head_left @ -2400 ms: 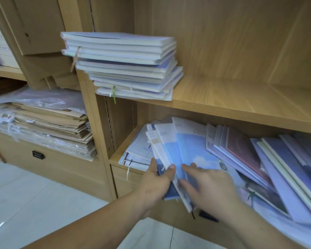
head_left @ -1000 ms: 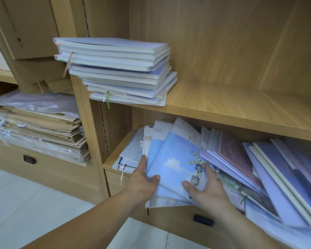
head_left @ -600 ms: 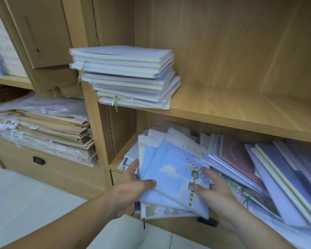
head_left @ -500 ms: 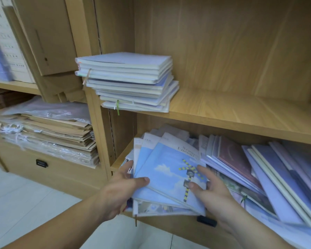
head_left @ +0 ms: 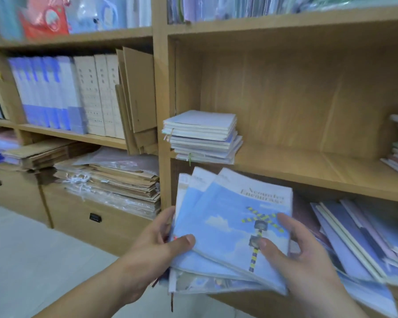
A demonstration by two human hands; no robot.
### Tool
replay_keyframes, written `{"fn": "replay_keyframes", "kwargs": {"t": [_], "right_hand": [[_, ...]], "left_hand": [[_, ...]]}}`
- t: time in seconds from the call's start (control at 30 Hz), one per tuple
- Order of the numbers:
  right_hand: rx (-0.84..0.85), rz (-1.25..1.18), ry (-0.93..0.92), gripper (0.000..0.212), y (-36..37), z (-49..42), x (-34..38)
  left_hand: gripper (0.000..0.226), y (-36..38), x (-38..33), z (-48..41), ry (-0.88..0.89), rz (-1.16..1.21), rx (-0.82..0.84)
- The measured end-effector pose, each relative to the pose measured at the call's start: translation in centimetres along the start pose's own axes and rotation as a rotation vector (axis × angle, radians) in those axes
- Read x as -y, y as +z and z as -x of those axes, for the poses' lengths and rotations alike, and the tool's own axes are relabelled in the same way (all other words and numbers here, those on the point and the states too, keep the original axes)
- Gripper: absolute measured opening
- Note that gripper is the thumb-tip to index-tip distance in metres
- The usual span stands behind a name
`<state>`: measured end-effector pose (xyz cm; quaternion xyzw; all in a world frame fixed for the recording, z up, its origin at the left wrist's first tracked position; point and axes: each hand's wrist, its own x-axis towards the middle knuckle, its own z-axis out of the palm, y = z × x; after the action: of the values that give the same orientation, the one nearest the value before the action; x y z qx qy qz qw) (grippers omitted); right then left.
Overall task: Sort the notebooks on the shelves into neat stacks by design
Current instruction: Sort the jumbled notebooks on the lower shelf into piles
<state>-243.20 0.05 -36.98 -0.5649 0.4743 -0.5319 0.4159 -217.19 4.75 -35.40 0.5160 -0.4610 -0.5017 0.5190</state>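
Nearest the camera, both hands carry a fanned bundle of sky-blue notebooks in front of the lower shelf, clear of the pile there. The top cover shows clouds and a striped railway-crossing signal. The left hand grips the bundle's left edge, thumb pressed on the top cover and fingers underneath. The right hand holds the right side, thumb on the signal picture and fingers curled round the edge. The covers are splayed, and a differently printed one peeks out at the bottom.

The step in hand looks like gathering one design. To do it well, the bundle should be squared first: tap the spines level against the shelf edge and pull out the odd bottom cover. The thin, slick covers will likely slide, so both thumbs should keep pressing.

Just behind, to the right, purple notebooks lean in an untidy slope on the lower shelf, not yet sorted.

Above, a stack of pale notebooks sits at the left end of the middle shelf. The bare board beside it seems the natural place for the blue set, kept apart from that stack.

Farther left, kraft paper bundles lie flat below upright files.
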Motion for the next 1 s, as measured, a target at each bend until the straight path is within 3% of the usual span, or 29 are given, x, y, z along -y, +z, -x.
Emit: {"fn": "replay_keyframes", "kwargs": {"t": [0.1, 0.4, 0.7, 0.77, 0.83, 0.9, 1.0], "right_hand": [[-0.020, 0.071, -0.100, 0.056, -1.1, 2.0, 3.3], [-0.138, 0.111, -0.337, 0.046, -0.6, -3.4, 13.5], [-0.107, 0.185, -0.300, 0.049, 6.9, -17.9, 15.5], [-0.090, 0.187, -0.292, 0.049, 8.4, -20.5, 16.1], [-0.059, 0.206, -0.260, 0.054, 9.4, -22.9, 16.2], [0.017, 0.279, -0.178, 0.066, 9.8, -24.6, 16.3], [0.031, 0.418, -0.137, 0.091, 8.9, -25.3, 16.7]], "left_hand": [[0.057, 0.7, -3.4, 1.9, 0.095, -0.041, 0.023], [0.048, 1.2, -14.7, -1.9, 0.211, -0.132, -0.012], [0.042, -3.0, -19.6, -15.7, 0.200, -0.285, -0.211], [0.054, -4.0, -20.5, -18.7, 0.243, -0.303, -0.260], [0.059, -5.0, -20.9, -21.1, 0.305, -0.453, -0.340], [0.049, -5.7, -20.8, -22.4, 0.365, -0.652, -0.426], [0.045, -6.0, -19.6, -21.8, 0.572, -0.843, -0.346]]}}
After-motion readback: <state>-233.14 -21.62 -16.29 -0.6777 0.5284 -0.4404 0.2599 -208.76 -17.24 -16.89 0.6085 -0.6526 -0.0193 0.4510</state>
